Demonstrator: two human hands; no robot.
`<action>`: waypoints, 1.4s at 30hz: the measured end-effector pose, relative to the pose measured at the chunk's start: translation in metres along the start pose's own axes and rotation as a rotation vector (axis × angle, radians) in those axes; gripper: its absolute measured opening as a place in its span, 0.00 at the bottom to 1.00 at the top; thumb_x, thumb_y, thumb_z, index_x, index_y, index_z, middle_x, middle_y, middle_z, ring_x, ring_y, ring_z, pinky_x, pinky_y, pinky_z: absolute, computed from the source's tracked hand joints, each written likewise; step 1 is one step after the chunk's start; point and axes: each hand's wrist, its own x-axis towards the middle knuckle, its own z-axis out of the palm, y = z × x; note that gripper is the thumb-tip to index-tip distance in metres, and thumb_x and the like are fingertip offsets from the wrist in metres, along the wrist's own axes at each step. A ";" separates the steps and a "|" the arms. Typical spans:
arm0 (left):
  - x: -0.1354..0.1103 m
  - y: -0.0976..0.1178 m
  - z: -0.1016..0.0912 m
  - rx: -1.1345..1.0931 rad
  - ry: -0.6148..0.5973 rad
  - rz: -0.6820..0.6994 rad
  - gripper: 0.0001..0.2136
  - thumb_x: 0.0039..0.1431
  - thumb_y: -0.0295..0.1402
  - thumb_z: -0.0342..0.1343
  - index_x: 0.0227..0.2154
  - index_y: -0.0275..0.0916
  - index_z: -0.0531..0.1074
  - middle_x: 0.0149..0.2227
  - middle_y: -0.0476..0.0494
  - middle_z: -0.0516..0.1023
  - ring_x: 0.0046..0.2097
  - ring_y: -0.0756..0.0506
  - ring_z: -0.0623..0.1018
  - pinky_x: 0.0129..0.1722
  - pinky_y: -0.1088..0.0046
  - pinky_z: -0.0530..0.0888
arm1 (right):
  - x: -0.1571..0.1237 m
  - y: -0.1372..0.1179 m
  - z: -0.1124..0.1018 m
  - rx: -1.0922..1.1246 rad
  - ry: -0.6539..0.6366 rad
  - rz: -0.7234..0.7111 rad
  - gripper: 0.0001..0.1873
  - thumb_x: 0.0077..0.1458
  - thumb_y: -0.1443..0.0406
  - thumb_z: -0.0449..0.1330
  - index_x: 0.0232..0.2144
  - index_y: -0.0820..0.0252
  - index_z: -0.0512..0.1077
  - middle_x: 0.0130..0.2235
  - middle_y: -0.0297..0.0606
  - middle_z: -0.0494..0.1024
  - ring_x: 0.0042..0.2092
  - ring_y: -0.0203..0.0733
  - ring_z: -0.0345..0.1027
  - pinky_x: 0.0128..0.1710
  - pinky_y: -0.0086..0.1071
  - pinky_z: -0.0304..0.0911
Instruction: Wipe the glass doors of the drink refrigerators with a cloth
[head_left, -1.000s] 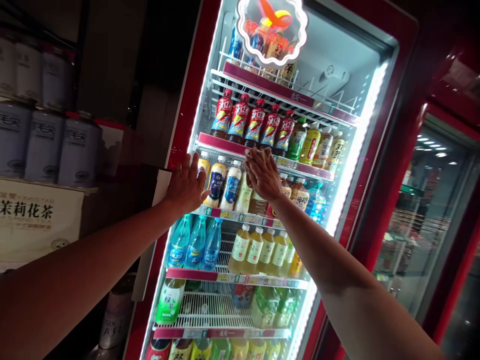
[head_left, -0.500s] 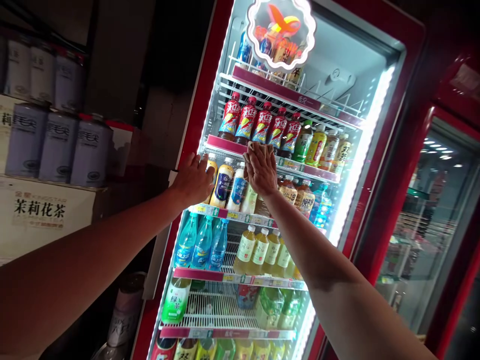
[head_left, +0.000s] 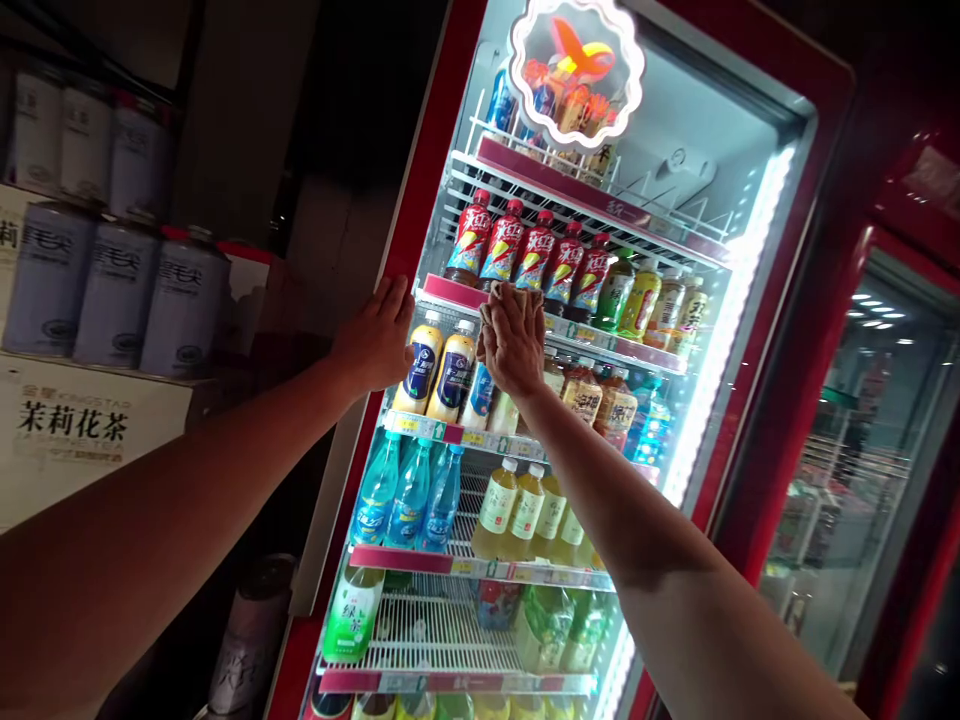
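A tall drinks fridge with a red frame (head_left: 424, 170) and a lit glass door stands before me. My left hand (head_left: 377, 336) lies with fingers stretched on the left side of that frame, holding nothing. Under my right hand (head_left: 514, 340) is a crumpled beige cloth (head_left: 517, 292), pressed flat to the glass at the height of the second shelf edge. Behind the glass, red-labelled tea bottles (head_left: 538, 250) stand just above the cloth. Yellow-topped bottles with dark blue labels (head_left: 454, 372) show between my hands; my right hand and forearm hide part of that row.
Tall purple-grey cans (head_left: 116, 290) stand on a cream carton (head_left: 71, 430) at the left, with more cans behind. Another can (head_left: 251, 635) is low beside the fridge. A second red-framed fridge (head_left: 840, 440) stands at the right. A glowing scalloped sign (head_left: 577, 72) is high on the door.
My left hand has shifted left, off the glass in front of the yellow-topped bottles and onto the red frame. My right hand and the cloth have slid a little left across the glass.
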 end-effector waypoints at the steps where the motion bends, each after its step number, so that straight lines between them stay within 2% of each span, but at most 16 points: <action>1: 0.000 -0.001 0.001 -0.005 0.003 0.004 0.37 0.63 0.31 0.50 0.71 0.20 0.48 0.75 0.25 0.38 0.76 0.32 0.40 0.75 0.53 0.48 | 0.001 -0.007 0.004 -0.002 0.016 0.017 0.30 0.72 0.59 0.43 0.72 0.58 0.58 0.74 0.40 0.56 0.77 0.54 0.38 0.75 0.59 0.39; 5: 0.002 -0.006 0.004 -0.028 -0.005 0.019 0.38 0.58 0.25 0.47 0.71 0.17 0.45 0.75 0.24 0.37 0.76 0.33 0.39 0.75 0.53 0.50 | -0.004 -0.029 0.008 0.010 -0.017 -0.114 0.28 0.72 0.60 0.44 0.70 0.59 0.61 0.74 0.36 0.56 0.77 0.51 0.36 0.77 0.55 0.36; 8: 0.002 -0.007 0.004 -0.031 -0.017 0.020 0.38 0.57 0.23 0.46 0.71 0.17 0.45 0.75 0.24 0.37 0.76 0.32 0.38 0.75 0.52 0.49 | -0.001 -0.027 0.005 0.031 -0.061 -0.213 0.28 0.72 0.59 0.45 0.69 0.58 0.62 0.74 0.35 0.57 0.77 0.49 0.37 0.77 0.53 0.35; 12: 0.004 -0.005 0.001 -0.018 -0.054 -0.005 0.38 0.57 0.23 0.46 0.71 0.18 0.44 0.75 0.25 0.36 0.76 0.33 0.37 0.75 0.52 0.47 | 0.021 -0.018 0.010 0.063 0.009 -0.102 0.29 0.72 0.58 0.45 0.71 0.58 0.59 0.74 0.38 0.56 0.77 0.52 0.38 0.76 0.57 0.35; 15: 0.003 -0.004 0.001 -0.012 -0.058 -0.004 0.39 0.57 0.23 0.47 0.71 0.17 0.44 0.75 0.25 0.35 0.76 0.33 0.36 0.76 0.53 0.46 | 0.030 -0.027 0.019 0.113 0.082 -0.029 0.29 0.72 0.59 0.44 0.71 0.58 0.59 0.74 0.39 0.55 0.77 0.54 0.36 0.76 0.61 0.35; 18: 0.003 -0.007 0.005 -0.048 -0.008 0.018 0.39 0.56 0.23 0.48 0.71 0.20 0.45 0.75 0.26 0.38 0.76 0.34 0.38 0.75 0.52 0.48 | 0.023 -0.043 0.020 0.148 0.041 -0.193 0.27 0.72 0.61 0.45 0.69 0.57 0.63 0.73 0.38 0.58 0.77 0.51 0.37 0.76 0.59 0.36; 20: 0.003 -0.010 0.009 -0.083 0.042 0.009 0.40 0.55 0.23 0.48 0.72 0.22 0.44 0.75 0.25 0.37 0.76 0.32 0.37 0.75 0.48 0.48 | 0.019 -0.048 0.017 0.162 -0.017 -0.337 0.26 0.72 0.61 0.47 0.68 0.56 0.64 0.72 0.36 0.60 0.76 0.49 0.41 0.77 0.56 0.37; 22: 0.003 -0.011 0.012 -0.111 0.093 -0.007 0.42 0.54 0.23 0.49 0.72 0.22 0.43 0.75 0.23 0.36 0.75 0.29 0.34 0.74 0.43 0.46 | 0.022 -0.047 0.014 0.174 -0.054 -0.412 0.26 0.72 0.60 0.47 0.68 0.54 0.63 0.72 0.35 0.61 0.76 0.47 0.44 0.77 0.55 0.38; 24: 0.004 -0.012 0.014 -0.135 0.126 -0.020 0.43 0.53 0.23 0.50 0.72 0.20 0.40 0.75 0.21 0.35 0.75 0.29 0.33 0.74 0.41 0.44 | 0.033 -0.044 0.015 0.177 -0.045 -0.378 0.26 0.72 0.60 0.48 0.69 0.53 0.63 0.72 0.34 0.61 0.76 0.47 0.44 0.77 0.55 0.38; 28: 0.005 -0.013 0.018 -0.232 0.138 -0.052 0.45 0.53 0.22 0.48 0.72 0.22 0.35 0.75 0.22 0.36 0.76 0.32 0.38 0.75 0.45 0.45 | 0.048 -0.054 0.024 0.185 0.042 -0.179 0.27 0.72 0.61 0.47 0.70 0.54 0.61 0.74 0.36 0.57 0.77 0.51 0.39 0.76 0.59 0.35; 30: 0.005 -0.015 0.021 -0.293 0.158 -0.051 0.44 0.55 0.22 0.47 0.73 0.23 0.34 0.75 0.24 0.37 0.76 0.33 0.40 0.75 0.46 0.45 | 0.043 -0.065 0.029 0.193 0.039 -0.200 0.28 0.71 0.62 0.48 0.70 0.55 0.60 0.74 0.38 0.57 0.77 0.51 0.37 0.76 0.59 0.35; 32: 0.005 -0.018 0.025 -0.363 0.200 -0.031 0.44 0.57 0.23 0.47 0.73 0.28 0.32 0.76 0.26 0.36 0.76 0.34 0.39 0.75 0.45 0.44 | 0.033 -0.076 0.031 0.200 -0.013 -0.314 0.28 0.70 0.62 0.50 0.70 0.55 0.61 0.73 0.39 0.59 0.77 0.52 0.38 0.77 0.56 0.36; 34: 0.005 -0.020 0.030 -0.432 0.243 -0.012 0.44 0.59 0.24 0.47 0.74 0.35 0.29 0.76 0.31 0.33 0.76 0.33 0.38 0.74 0.42 0.45 | 0.027 -0.081 0.030 0.204 -0.077 -0.432 0.28 0.70 0.61 0.53 0.69 0.55 0.62 0.72 0.40 0.62 0.76 0.51 0.41 0.77 0.54 0.38; 36: 0.004 -0.020 0.033 -0.472 0.280 -0.010 0.44 0.60 0.24 0.46 0.74 0.40 0.27 0.76 0.33 0.28 0.76 0.33 0.36 0.73 0.41 0.47 | 0.032 -0.081 0.027 0.199 -0.111 -0.472 0.27 0.70 0.60 0.53 0.69 0.55 0.63 0.71 0.39 0.63 0.76 0.49 0.42 0.77 0.53 0.38; 40: 0.005 -0.017 0.034 -0.480 0.353 -0.026 0.40 0.64 0.24 0.42 0.74 0.39 0.28 0.76 0.32 0.25 0.76 0.34 0.33 0.74 0.44 0.45 | 0.059 -0.080 0.021 0.168 -0.066 -0.307 0.28 0.71 0.61 0.50 0.70 0.53 0.60 0.73 0.37 0.59 0.76 0.50 0.41 0.77 0.54 0.36; 42: 0.004 -0.014 0.031 -0.466 0.366 -0.032 0.38 0.66 0.26 0.42 0.74 0.37 0.29 0.76 0.31 0.26 0.76 0.34 0.34 0.75 0.44 0.44 | 0.062 -0.085 0.022 0.163 -0.048 -0.244 0.29 0.71 0.62 0.49 0.71 0.53 0.58 0.74 0.37 0.57 0.76 0.52 0.40 0.76 0.56 0.35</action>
